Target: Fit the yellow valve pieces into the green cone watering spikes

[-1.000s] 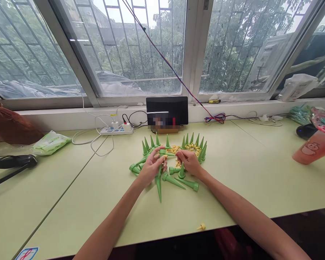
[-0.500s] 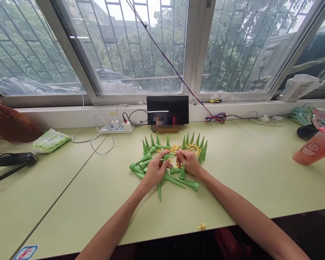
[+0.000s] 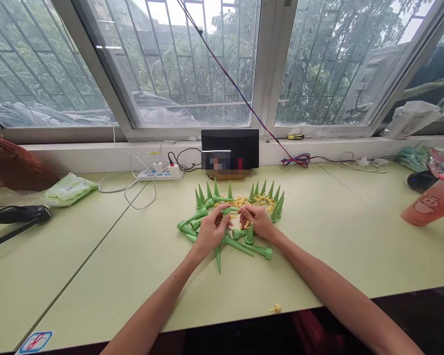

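Observation:
My left hand (image 3: 211, 230) is closed, thumb and fingers around a green plastic spike (image 3: 226, 211) that shows only in part. Close by on the right, my right hand (image 3: 258, 222) has its fingertips pinched together; whatever is between them is too small to make out. Under and between both hands lies a pile of small yellow plastic pieces (image 3: 240, 201). Several green cones (image 3: 273, 190) stand upright in arcs behind the hands. More long green spikes (image 3: 240, 245) lie loose in front, and one short cone (image 3: 250, 234) stands beside my right wrist.
A single yellow piece (image 3: 276, 308) lies at the table's front edge. Behind the pile stands a black screen (image 3: 230, 148). A power strip (image 3: 161, 173) with cables is at back left, near a green packet (image 3: 70, 190). A red drink cup (image 3: 425, 203) stands far right.
Both hands stay almost in place over the pile. The green spike in my left hand has tilted slightly, and the whole view has shifted a little.

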{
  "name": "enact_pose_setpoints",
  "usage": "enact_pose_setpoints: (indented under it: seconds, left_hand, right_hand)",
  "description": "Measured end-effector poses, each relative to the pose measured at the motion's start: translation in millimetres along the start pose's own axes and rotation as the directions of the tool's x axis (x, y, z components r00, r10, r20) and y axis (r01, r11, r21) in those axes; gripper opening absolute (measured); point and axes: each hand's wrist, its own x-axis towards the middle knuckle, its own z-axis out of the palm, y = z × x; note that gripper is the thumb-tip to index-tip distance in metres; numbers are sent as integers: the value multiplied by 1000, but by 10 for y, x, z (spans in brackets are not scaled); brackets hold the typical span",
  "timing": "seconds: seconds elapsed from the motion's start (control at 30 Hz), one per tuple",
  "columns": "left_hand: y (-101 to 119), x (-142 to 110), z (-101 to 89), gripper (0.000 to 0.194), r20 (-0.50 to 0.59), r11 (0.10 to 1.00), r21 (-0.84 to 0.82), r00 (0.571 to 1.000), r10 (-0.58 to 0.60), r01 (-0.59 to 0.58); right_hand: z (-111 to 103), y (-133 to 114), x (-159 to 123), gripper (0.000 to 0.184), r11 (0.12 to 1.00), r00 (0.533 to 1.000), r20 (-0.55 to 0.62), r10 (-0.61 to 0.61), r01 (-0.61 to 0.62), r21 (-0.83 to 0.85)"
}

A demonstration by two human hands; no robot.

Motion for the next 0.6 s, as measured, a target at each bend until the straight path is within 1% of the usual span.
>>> enact_pose_setpoints:
  seconds: [0.17,0.3,0.37,0.53,0.6]
  left_hand:
    - [-18,4,-13,28,-93,979,196,992,81,-62]
    - [-59,12,-10,27,-104,964,251,988,113,-83]
    - [-70,18,-5,25,-120,969,231,987,111,-81]
    - [-77,26,11,25,-191,999,39,981,45,-38]
    - [-87,25,14,24,-200,999,12,979,32,-30]
  right_hand:
    - [6,29,-8,38,998,999,40,26,-29,53]
    - [7,33,-13,38,996,996,72,53,-58,69]
    - [8,24,-14,38,996,995,82,54,-60,71]
    - [13,10,-16,39,997,995,83,55,-59,54]
    - [14,19,-17,39,997,995,84,55,-60,56]
